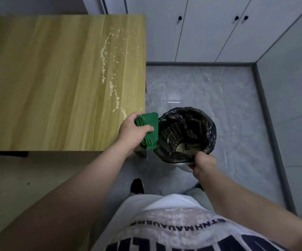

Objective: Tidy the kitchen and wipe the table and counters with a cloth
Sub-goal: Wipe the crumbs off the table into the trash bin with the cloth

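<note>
Step in hand, by my judgement: sweeping spilled crumbs off the table into the bin. My left hand (pixel 131 130) grips a folded green cloth (pixel 147 118), soft and thick-layered, at the table's corner. My right hand (pixel 203 164) clasps the near rim of a round bin lined with crinkled glossy black plastic (pixel 212 132), just beside the cloth. Pale gritty crumbs (pixel 110 82) trail across the smooth yellow wood-grain tabletop (pixel 46 78) beyond the left hand. Next move calls for reaching out and dragging them binward.
</note>
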A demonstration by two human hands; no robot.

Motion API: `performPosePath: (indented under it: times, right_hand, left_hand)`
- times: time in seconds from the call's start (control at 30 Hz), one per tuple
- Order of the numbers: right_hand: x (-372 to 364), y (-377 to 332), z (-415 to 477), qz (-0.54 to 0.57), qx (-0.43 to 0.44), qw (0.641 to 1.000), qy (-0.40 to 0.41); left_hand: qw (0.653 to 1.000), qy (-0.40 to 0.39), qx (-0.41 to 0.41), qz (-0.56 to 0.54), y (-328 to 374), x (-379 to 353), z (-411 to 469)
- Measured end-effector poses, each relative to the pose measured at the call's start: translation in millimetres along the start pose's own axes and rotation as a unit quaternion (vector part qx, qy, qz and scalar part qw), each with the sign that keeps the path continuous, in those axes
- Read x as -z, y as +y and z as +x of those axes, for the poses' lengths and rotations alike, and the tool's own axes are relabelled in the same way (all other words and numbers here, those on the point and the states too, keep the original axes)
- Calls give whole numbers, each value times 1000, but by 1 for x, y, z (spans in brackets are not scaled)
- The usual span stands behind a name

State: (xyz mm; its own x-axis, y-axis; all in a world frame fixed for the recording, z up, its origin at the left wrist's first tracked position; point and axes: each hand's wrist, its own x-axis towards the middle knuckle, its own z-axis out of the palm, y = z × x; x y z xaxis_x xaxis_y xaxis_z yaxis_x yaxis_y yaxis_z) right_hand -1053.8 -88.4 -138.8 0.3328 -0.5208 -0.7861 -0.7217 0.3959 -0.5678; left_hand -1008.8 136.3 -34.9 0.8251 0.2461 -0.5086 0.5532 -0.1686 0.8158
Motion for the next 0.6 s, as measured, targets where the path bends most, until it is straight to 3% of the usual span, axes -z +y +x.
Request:
performPosePath:
  times: [0.1, 0.23, 0.43, 0.5, 0.6]
  right_hand:
    - [-7, 27, -16, 16, -4, 999, 28]
    - [-10, 47, -31, 45, -24, 998, 39]
    - [-13, 78, -32, 71, -46, 996, 36]
    - [-13, 85, -32, 67, -46, 996, 40]
    - [-12, 93, -30, 52, -42, 997, 40]
  left_hand:
    - [985, 42, -70, 151, -9, 45, 12]
    - [935, 85, -139, 314, -31, 93, 30]
    - [870, 77, -80, 481, -57, 103, 38]
    - [865, 65, -64, 493, -65, 99, 42]
    - [889, 39, -41, 454, -78, 91, 49]
